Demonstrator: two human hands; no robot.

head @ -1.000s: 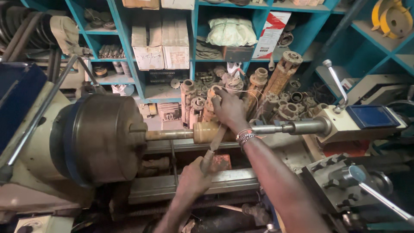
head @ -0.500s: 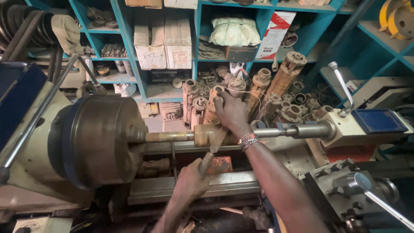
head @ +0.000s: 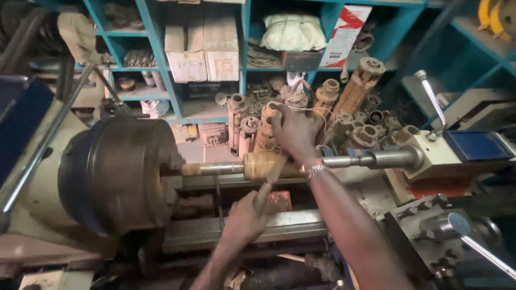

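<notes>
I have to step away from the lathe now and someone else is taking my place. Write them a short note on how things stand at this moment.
Left hand: grip closed on the handle of a file, its far end resting against the tan workpiece.
Right hand: laid over the top of the workpiece, fingers spread, wrist wearing a bracelet.
Workpiece: mounted on a shaft between the dark chuck on the left and the tailstock on the right.
Done: piece mounted and supported at both ends.
Left: filing is under way; whether the chuck is turning cannot be told.
</notes>
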